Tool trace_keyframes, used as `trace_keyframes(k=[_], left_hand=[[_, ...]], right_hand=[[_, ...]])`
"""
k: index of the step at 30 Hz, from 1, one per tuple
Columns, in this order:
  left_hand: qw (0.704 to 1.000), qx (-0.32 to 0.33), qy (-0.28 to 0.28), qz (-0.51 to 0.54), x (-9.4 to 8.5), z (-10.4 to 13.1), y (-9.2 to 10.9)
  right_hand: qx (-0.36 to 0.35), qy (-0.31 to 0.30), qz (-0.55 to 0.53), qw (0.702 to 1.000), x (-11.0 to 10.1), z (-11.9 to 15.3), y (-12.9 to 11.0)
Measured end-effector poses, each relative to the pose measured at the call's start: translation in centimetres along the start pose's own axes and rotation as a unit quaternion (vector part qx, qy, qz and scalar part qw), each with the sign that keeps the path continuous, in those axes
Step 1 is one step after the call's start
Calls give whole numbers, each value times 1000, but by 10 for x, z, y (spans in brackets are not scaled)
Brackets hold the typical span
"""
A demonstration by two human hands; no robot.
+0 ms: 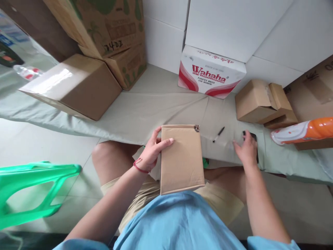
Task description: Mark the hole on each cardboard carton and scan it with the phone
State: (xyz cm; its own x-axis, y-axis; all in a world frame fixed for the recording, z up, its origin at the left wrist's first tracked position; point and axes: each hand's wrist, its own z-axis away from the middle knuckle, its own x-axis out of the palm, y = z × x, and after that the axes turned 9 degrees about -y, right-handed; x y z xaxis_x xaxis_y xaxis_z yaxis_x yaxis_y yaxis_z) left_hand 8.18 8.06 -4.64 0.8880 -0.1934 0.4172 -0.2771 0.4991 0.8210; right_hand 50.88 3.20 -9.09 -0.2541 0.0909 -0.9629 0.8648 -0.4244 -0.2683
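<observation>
I have the left hand [153, 151] closed on the box [182, 161], thumb flat on its plain brown upper face and the other fingers at its left edge. I can read no writing on that face; a small dark, shiny piece [197, 128] sits at the far right corner. The box is over the lap, in front of the blue shirt [182, 222], its far end overlapping the edge of the pale cloth [156, 104]. Its long axis runs away from the body toward the white wall [221, 27], nearly straight, with one short end by the shirt and the other facing the wall. My right hand [246, 150] is open, thumb spread, over the dark phone [254, 136]; I can't tell whether the fingers touch it. The pen [219, 134] lies aslant on the cloth between the box and that hand. By the wall, the white and red carton [212, 74] reads "Wahaha" and "PURIFIED WATER FOR DRINKING", with small red characters along its top. At upper left, the printed carton [122, 24] carries "2422" in black handwriting above green artwork; its faint print I can't make out. At right, the big carton [312, 81] shows partial dark lettering, behind the orange and white bottle [321, 128].
</observation>
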Motion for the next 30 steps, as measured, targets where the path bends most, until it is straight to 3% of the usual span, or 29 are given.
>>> trace_keyframes(k=[2, 5, 9, 17, 25, 30], left_hand=[[1000, -5, -2, 5, 1, -3, 0], [1000, -8, -3, 8, 3, -8, 0], [1000, -8, -2, 6, 3, -10, -2], [1000, 2, 4, -15, 3, -8, -6], [999, 7, 2, -35, 2, -6, -7], [999, 9, 9, -32, 3, -5, -5]], right_hand=[[87, 58, 23, 994, 1, 12, 25], [175, 30, 27, 984, 7, 30, 46], [202, 0, 33, 979, 11, 36, 47], [305, -18, 15, 952, -3, 15, 55], [240, -35, -38, 969, -16, 65, 48], [136, 8, -187, 973, -7, 98, 3]])
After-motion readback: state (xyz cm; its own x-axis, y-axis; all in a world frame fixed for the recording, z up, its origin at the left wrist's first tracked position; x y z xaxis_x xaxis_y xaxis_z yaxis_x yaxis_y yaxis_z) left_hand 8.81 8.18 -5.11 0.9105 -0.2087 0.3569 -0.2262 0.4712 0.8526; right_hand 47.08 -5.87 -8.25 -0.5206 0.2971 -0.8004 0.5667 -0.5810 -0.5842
